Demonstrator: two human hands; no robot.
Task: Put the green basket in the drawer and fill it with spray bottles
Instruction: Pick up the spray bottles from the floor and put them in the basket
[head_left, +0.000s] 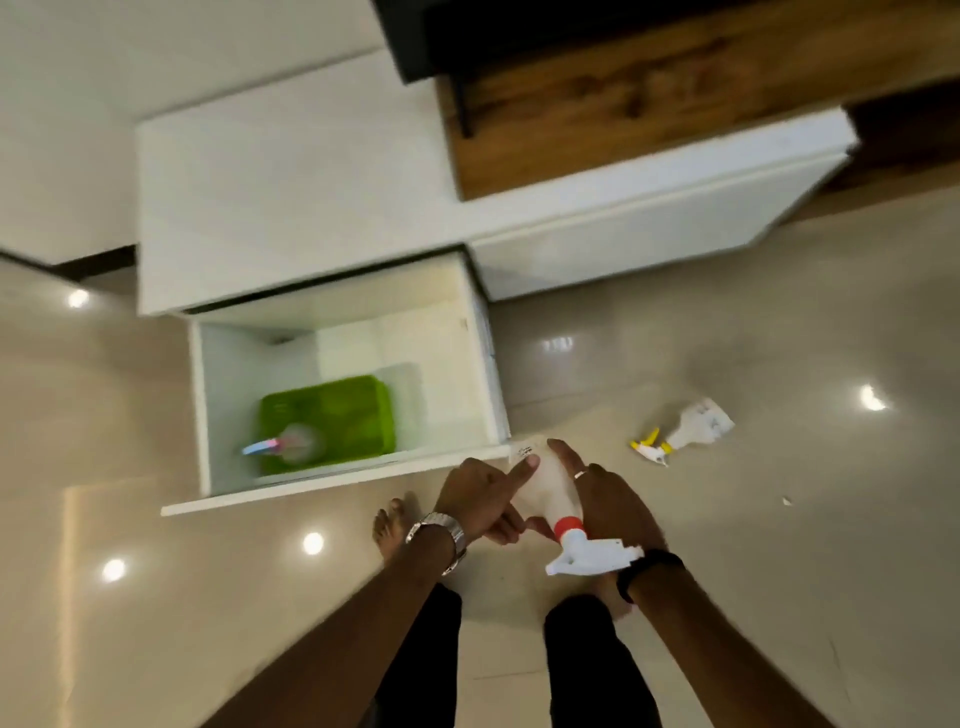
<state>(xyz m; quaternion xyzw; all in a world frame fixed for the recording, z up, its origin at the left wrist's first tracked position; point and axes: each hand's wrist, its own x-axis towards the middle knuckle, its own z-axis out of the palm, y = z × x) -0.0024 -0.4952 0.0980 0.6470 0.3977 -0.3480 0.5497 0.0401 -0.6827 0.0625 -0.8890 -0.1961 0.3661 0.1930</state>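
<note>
The green basket (337, 415) sits inside the open white drawer (488, 364), near its front left. A clear spray bottle with a blue and pink trigger (291, 446) lies in the basket. Both my hands hold a white spray bottle with a red collar and white trigger (558, 501) just in front of the drawer's front right corner. My left hand (485, 501) grips its left side with the index finger stretched along it. My right hand (608, 499) wraps its right side. Another white bottle with a yellow trigger (685, 428) lies on the floor to the right.
The drawer belongs to a low white cabinet (311, 197) with a wooden unit (675, 93) above it at the right. The glossy beige tile floor (779, 545) spreads all around. My bare feet and dark trouser legs stand just in front of the drawer.
</note>
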